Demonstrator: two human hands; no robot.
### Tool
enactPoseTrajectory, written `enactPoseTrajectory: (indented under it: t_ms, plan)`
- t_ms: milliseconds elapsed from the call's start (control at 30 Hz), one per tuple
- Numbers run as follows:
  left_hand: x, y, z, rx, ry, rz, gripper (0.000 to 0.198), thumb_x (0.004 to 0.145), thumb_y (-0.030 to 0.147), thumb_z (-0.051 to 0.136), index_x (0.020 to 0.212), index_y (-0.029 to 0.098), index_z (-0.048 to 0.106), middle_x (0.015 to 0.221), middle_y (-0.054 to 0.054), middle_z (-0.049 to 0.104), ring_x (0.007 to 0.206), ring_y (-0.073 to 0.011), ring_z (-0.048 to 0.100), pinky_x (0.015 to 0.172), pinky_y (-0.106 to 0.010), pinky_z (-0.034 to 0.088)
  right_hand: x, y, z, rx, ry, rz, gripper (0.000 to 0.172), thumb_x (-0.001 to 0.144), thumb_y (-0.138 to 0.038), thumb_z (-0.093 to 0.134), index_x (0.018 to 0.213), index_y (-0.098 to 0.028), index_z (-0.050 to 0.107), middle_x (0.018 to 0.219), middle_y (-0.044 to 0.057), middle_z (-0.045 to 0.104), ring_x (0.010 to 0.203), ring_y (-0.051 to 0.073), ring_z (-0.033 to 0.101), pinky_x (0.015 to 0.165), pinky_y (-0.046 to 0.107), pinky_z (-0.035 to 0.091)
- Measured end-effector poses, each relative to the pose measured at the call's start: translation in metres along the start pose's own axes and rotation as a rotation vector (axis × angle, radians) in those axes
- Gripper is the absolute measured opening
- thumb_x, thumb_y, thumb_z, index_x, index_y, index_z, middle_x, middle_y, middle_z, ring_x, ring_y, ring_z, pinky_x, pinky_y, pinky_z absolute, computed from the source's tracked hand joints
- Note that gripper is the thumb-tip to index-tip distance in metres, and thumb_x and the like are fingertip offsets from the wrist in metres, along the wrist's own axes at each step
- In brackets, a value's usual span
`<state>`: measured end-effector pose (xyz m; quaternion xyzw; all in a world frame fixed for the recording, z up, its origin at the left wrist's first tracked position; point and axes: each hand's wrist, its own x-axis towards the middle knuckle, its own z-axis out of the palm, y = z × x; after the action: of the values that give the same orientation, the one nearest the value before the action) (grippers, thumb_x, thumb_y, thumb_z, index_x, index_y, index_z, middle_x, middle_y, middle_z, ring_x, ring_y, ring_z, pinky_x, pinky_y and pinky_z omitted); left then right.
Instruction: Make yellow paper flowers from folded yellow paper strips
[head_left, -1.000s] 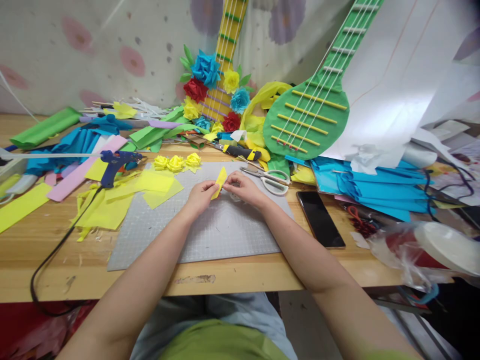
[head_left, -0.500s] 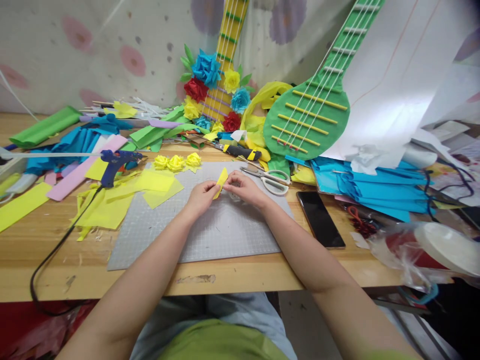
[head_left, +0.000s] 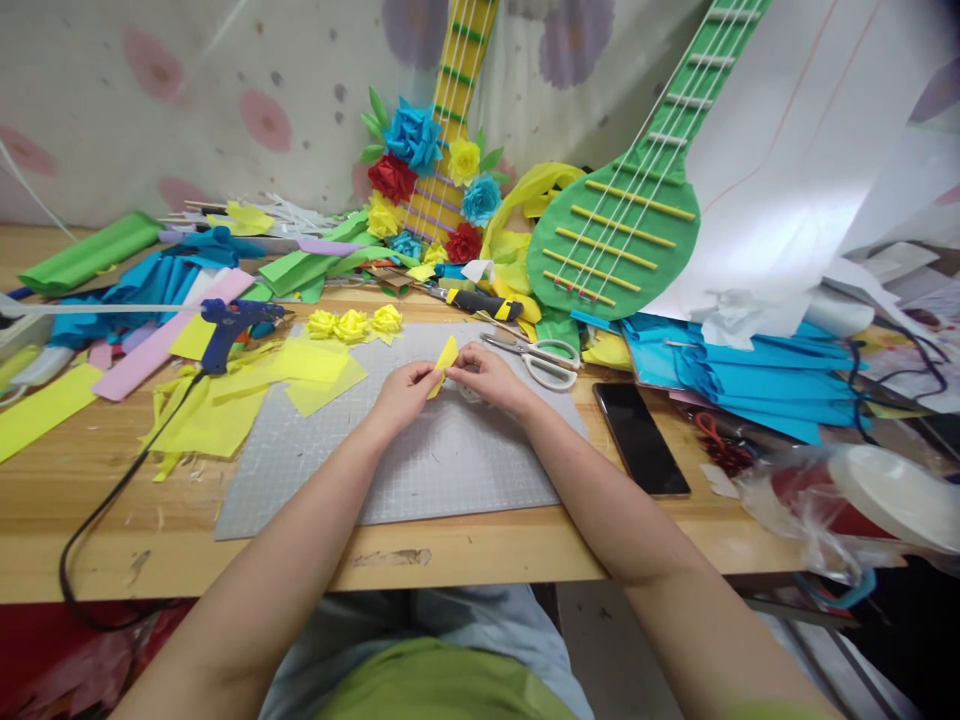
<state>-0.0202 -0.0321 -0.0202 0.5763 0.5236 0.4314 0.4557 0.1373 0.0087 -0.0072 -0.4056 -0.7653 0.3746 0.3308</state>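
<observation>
Over the grey cutting mat [head_left: 450, 470], a small folded piece of yellow crepe paper [head_left: 448, 353] stands up between my hands. My left hand [head_left: 405, 395] pinches its lower left side. My right hand [head_left: 491, 377] has its fingertips closed at the paper's right edge. A roll of tape [head_left: 469, 393] lies partly hidden behind my right hand. Scissors with white handles [head_left: 547, 365] rest just beyond that hand. Three yellow paper flowers [head_left: 352, 325] sit in a row at the mat's back left, near loose yellow paper sheets [head_left: 319, 365].
A blue glue gun [head_left: 221, 335] lies on the left, its cord hanging over the table edge. A phone [head_left: 641, 440] rests right of the mat. Behind stand a green paper-covered instrument [head_left: 615, 240] and a yellow one [head_left: 450, 120] with flowers. Blue crepe paper [head_left: 750, 365] lies at the right.
The yellow paper piece has shifted and tilted slightly between my fingers. My hands have barely moved; everything else is the same.
</observation>
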Motion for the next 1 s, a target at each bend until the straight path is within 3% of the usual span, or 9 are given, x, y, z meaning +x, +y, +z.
enactPoseTrajectory:
  t_ms: [300,467,700,800,1000]
  plan:
    - [-0.003,0.007,-0.001,0.104,0.005,0.030,0.031,0.071,0.043,0.052,0.073,0.015,0.064,0.064,0.000,0.058,0.062,-0.0122,0.051,0.058,-0.023,0.038,0.000,-0.003,-0.001,-0.012,-0.009,0.035,0.017,0.069,-0.031,0.061,0.062,-0.018,0.053,0.074,-0.001,0.050,0.074,0.012,0.048,0.075,0.028,0.037]
    - [-0.001,0.001,0.000,0.100,0.009,0.036,0.034,0.073,0.045,0.051,0.077,0.015,0.066,0.066,-0.001,0.061,0.063,-0.0134,0.055,0.060,-0.024,0.042,-0.001,-0.007,-0.001,-0.006,-0.038,0.072,0.016,0.068,-0.030,0.059,0.061,-0.017,0.052,0.073,-0.001,0.049,0.074,0.012,0.047,0.074,0.027,0.036]
    - [0.001,-0.005,0.002,0.086,0.088,0.022,0.033,0.073,0.046,0.051,0.074,0.015,0.065,0.064,-0.001,0.059,0.057,-0.0123,0.054,0.058,-0.025,0.045,-0.003,-0.019,0.000,0.195,-0.188,0.246,0.015,0.072,-0.032,0.048,0.070,-0.017,0.050,0.069,-0.003,0.049,0.066,0.009,0.043,0.064,0.024,0.035]
    - [0.000,0.000,0.003,0.016,0.090,-0.018,0.033,0.071,0.046,0.053,0.070,0.015,0.063,0.062,0.000,0.057,0.058,-0.0119,0.053,0.058,-0.025,0.047,-0.007,-0.023,-0.002,0.247,-0.228,0.284,0.018,0.070,-0.035,0.052,0.075,-0.019,0.047,0.065,-0.006,0.044,0.057,0.007,0.039,0.053,0.021,0.032]
    - [-0.004,0.012,0.005,-0.151,0.104,-0.114,0.032,0.064,0.047,0.058,0.068,0.015,0.061,0.065,0.000,0.056,0.064,-0.0125,0.053,0.060,-0.028,0.050,-0.010,-0.018,-0.011,0.366,-0.335,0.259,0.024,0.066,-0.030,0.057,0.085,-0.021,0.045,0.073,-0.005,0.049,0.058,0.006,0.041,0.046,0.018,0.031]
